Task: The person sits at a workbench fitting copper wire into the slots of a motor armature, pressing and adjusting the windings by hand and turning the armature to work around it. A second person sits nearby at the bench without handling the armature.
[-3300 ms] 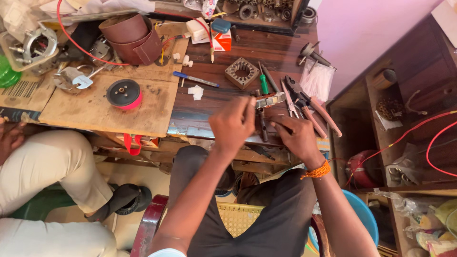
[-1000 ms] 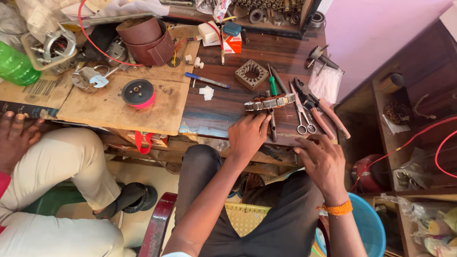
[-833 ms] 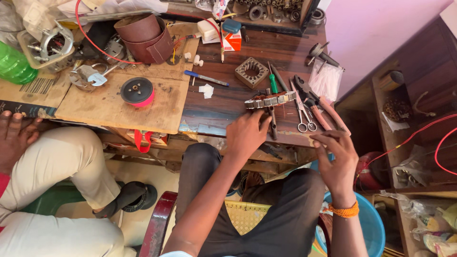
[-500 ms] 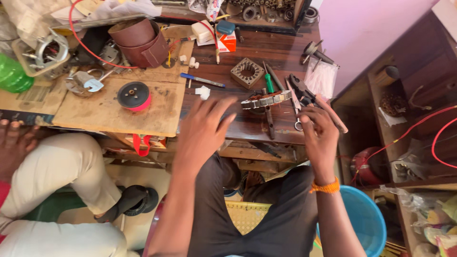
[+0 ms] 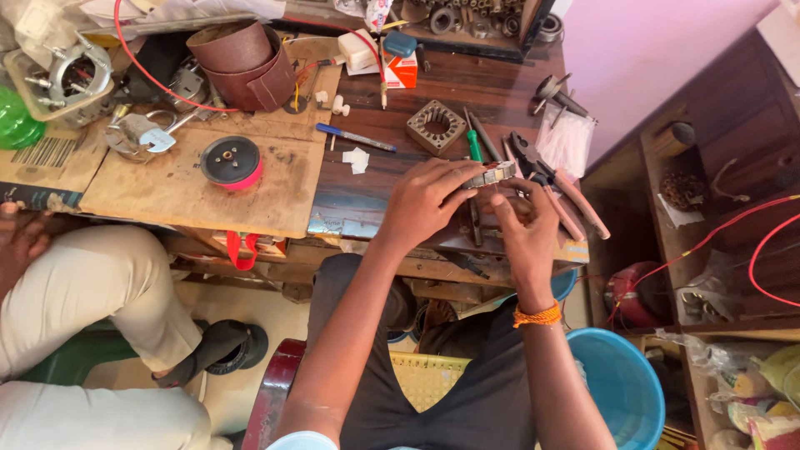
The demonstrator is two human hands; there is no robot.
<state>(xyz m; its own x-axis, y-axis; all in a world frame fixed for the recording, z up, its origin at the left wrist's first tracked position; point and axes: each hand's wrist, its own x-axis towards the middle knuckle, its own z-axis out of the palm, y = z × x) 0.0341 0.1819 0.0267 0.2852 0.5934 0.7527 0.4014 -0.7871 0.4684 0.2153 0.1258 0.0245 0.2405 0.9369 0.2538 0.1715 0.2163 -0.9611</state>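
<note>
- Your left hand [image 5: 425, 204] pinches a small grey metal part [image 5: 492, 175] at its fingertips, thumb below and fingers curled over the top.
- Your right hand [image 5: 521, 229] comes up from 6 o'clock of that part, its fingers bent toward it; whether it truly grips the part or only touches it, I cannot tell (the fingers overlap too closely).
- The metal part sits above the near edge of the dark wooden surface [image 5: 375, 187], just beside the tools.
- An orange band [image 5: 536, 315] circles your right wrist.
- At 3 o'clock of the part lie pliers [image 5: 554, 187] with reddish handles, touching or nearly touching your right fingers.
- At 11 o'clock stands a green-handled screwdriver [image 5: 473, 148], and just beyond it a square metal frame with a round toothed opening [image 5: 436, 127].
- At 9 o'clock, well apart, a blue pen [image 5: 354, 137] lies on the surface with small white bits [image 5: 357, 158] near it.
- Farther toward 9 o'clock a black and red disc [image 5: 231, 161] rests on a worn board [image 5: 167, 187].
- At 10 o'clock, near the back, rolls of brown abrasive paper [image 5: 242, 54] are curled together.
- A blue bucket [image 5: 621, 387] sits on the floor at 5 o'clock.
- Another person's light trousers [image 5: 92, 287] fill the left side, with a hand [image 5: 21, 246] resting there.
</note>
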